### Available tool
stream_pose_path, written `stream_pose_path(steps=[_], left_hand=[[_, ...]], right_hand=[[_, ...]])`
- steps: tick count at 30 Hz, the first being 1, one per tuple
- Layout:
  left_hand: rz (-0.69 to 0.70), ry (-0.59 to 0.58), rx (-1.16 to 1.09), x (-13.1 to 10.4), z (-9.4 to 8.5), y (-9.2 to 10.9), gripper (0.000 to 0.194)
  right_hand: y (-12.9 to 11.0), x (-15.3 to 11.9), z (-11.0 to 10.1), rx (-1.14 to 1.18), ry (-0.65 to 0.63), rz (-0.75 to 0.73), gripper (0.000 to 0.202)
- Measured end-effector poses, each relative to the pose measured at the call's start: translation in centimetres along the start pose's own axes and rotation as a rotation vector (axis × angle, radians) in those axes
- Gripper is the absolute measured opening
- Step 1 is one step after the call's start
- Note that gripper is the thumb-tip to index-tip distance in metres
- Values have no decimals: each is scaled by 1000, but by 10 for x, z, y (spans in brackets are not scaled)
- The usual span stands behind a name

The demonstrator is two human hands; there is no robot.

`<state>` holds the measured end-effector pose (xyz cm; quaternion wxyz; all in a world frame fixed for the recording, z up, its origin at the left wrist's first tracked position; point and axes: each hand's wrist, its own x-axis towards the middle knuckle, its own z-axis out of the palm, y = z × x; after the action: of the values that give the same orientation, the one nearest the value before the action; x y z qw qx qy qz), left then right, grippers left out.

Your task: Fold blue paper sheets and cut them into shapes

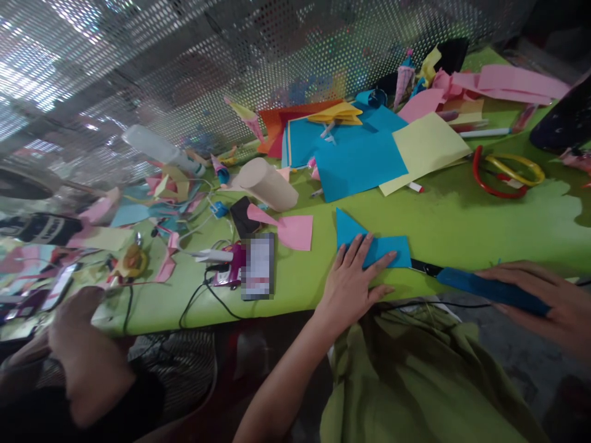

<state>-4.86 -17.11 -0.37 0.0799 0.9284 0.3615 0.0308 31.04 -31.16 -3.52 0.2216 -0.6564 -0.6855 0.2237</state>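
Observation:
My left hand lies on a folded piece of blue paper near the table's front edge, fingers spread and pressing it flat. One pointed corner of the paper sticks up beyond my fingers. At the right, my right hand is closed round the blue handle of a cutter. Its dark and silvery front end points left and meets the paper's lower right corner; whether the tip lies under or beside the paper I cannot tell. Left of my left hand are a cut pink paper piece and a phone with a blurred screen.
Behind my hands lie blue sheets, a pale yellow sheet and pink paper. A paper-coloured cup lies tilted. Red and yellow scissors handles are at the right. Another person's arm rests at the left, near cables.

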Motion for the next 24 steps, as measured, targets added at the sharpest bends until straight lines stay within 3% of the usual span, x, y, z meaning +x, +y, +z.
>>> stream_pose_path(steps=[19,24], left_hand=[[-42,-25,-54,-1,1,5,69],[-66,-43,-105,1,-10,3,64]], right_hand=[[-21,6,23,24,13,-64,43],[-21,8,28,38,15,-79,42]])
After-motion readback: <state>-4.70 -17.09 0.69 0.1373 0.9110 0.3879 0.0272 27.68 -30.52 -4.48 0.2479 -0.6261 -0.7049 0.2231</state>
